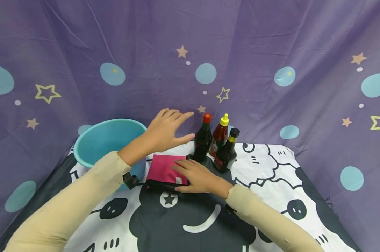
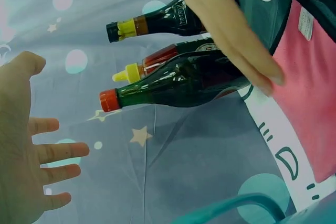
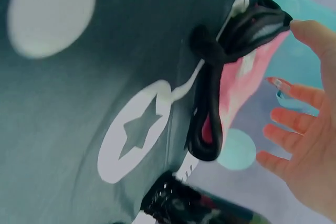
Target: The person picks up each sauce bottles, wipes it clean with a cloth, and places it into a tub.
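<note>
- Your right hand lies flat, fingers straight, on the near right corner of the folded pink cloth; it presses, no pinch
- Your left hand hovers above the cloth's far edge, fingers spread and holding nothing, close to the red-capped dark bottle
- Cloth sits on the cartoon-print table cover, just right of the blue plastic basin, just in front of the bottles
- It's folded over a black layer with a rolled black edge; likely soft, light, limp, so it will sag and unfold if you lift one corner
- Better take it at the thick folded edge, thumb under and fingers on top, or slide it flat under your palm
- Cover underneath looks smooth, so the cloth may slip or drag the cover along
- Three bottles stand tight together: red cap, yellow-capped red sauce bottle, black-capped dark bottle; probably heavy-ish, tall, easy to tip, so keep your left fingers off them
</note>
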`<state>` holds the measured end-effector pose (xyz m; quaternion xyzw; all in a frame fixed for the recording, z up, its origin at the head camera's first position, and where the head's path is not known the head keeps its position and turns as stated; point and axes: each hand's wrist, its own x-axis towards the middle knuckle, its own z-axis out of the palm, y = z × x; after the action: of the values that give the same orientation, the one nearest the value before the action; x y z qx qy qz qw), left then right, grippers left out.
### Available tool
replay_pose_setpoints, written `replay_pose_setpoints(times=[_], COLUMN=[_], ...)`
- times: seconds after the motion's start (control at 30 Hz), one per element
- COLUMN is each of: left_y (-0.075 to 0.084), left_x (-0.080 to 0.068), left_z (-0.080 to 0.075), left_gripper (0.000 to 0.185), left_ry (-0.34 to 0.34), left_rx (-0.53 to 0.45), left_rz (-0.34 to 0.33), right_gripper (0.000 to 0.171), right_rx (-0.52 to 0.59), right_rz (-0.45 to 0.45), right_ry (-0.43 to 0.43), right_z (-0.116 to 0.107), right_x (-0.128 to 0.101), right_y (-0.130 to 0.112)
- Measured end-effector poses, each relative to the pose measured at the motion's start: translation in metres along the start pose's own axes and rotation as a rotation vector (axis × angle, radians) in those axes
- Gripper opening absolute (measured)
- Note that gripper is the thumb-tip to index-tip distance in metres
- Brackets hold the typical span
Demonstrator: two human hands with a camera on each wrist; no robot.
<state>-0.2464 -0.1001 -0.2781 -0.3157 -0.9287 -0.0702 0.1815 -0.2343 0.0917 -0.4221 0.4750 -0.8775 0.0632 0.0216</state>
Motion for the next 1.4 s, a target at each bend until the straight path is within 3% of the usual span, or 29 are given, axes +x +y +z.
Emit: replay_pose_setpoints(times=[0.37,0.5,0.67,0.9,1.2,1.4], left_y=[-0.002,-0.002,-0.004,-0.008,-0.006,-0.003], left_x=[0.032,0.045,0.058,0.073,0.085,0.092], left_z=[0.025,0.036,0.045,0.052,0.058,0.057], left_gripper=[0.069,0.066,0.064,0.053,0.042,0.038], left_ry=[-0.046,-0.028,0.011,0.051,0.076,0.065], left_rx=[0.025,0.052,0.042,-0.004,0.000,-0.012], left_rz=[-0.017,0.004,0.023,0.068,0.120,0.135], right_gripper=[0.080,0.075,0.067,0.044,0.058,0.054], right_rx=[-0.132,-0.178,-0.147,-0.080,-0.197,-0.229], right_rz=[-0.065,-0.101,-0.130,-0.116,-0.161,-0.205], right_ry=[-0.065,-0.054,-0.037,-0.003,0.047,0.012], right_z=[0.020,0.028,0.033,0.029,0.012,0.001], right_x=[0.027,0.029,0.027,0.025,0.019,0.008], right_y=[-0.015,-0.020,-0.023,-0.019,-0.013,-0.006])
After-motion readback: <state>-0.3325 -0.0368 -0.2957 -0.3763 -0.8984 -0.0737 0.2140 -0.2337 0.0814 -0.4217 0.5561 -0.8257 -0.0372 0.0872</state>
